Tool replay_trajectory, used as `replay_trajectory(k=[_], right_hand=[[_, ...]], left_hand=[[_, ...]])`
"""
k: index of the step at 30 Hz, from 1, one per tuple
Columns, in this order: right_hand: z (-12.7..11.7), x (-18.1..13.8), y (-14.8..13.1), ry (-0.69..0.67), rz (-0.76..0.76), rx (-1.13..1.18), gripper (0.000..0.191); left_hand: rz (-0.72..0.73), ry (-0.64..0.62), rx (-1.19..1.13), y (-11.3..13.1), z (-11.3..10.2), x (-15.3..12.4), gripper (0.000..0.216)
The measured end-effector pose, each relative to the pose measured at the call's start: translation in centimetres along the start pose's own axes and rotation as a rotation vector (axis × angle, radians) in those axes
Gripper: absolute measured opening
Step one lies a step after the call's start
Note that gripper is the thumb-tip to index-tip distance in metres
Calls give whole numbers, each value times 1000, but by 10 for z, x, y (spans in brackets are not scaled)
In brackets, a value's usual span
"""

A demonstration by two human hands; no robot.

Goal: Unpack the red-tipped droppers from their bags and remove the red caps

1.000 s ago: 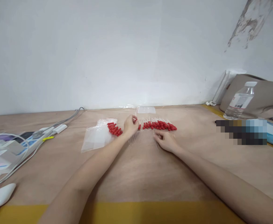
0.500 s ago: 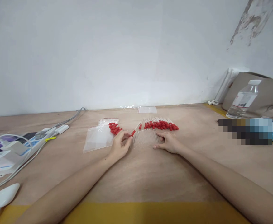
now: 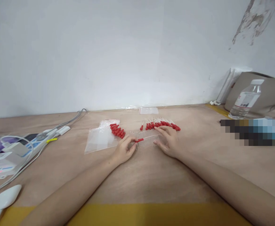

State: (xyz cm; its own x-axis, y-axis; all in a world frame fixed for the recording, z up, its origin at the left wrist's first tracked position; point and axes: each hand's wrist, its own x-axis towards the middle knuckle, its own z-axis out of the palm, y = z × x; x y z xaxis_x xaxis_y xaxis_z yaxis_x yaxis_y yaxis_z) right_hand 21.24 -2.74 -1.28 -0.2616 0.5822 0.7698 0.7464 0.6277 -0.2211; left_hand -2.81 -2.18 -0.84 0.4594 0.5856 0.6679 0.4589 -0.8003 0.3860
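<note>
My left hand (image 3: 125, 148) pinches the red rubber bulb of a dropper (image 3: 140, 140), whose thin pale tube points right. The tube lies across a row of clear thin tubes (image 3: 143, 145) on the table. My right hand (image 3: 169, 142) is open, thumb and fingers apart, by the right end of that row and near the dropper's tip. Behind the hands lies a row of red-bulbed droppers (image 3: 149, 126), their tubes toward the wall; my right fingers hide part of it. A pile of loose red rubber bulbs (image 3: 117, 130) is left of centre, beyond my left hand.
Clear plastic bags (image 3: 96, 141) lie at left, and another small bag (image 3: 148, 110) near the wall. Further left are a power strip (image 3: 31, 144) with cables and a white charger (image 3: 4, 199). At right stand a water bottle (image 3: 244, 100) and a grey bag (image 3: 269, 91).
The dropper in my left hand has swung down from pointing up and away to lying nearly level toward the right. My right hand has lifted slightly and its fingers have spread.
</note>
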Motion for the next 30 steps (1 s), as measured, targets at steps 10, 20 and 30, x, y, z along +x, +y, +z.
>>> replay_trajectory(k=[10, 20, 30], right_hand=[[11, 1, -15, -143, -229, -28, 19], [15, -3, -23, -55, -350, 19, 18], [0, -3, -21, -141, -455, -187, 24]], left_hand=[[175, -43, 81, 8, 5, 2, 31], [391, -43, 535, 17, 12, 11, 13], [266, -227, 493, 21, 5, 10, 24]])
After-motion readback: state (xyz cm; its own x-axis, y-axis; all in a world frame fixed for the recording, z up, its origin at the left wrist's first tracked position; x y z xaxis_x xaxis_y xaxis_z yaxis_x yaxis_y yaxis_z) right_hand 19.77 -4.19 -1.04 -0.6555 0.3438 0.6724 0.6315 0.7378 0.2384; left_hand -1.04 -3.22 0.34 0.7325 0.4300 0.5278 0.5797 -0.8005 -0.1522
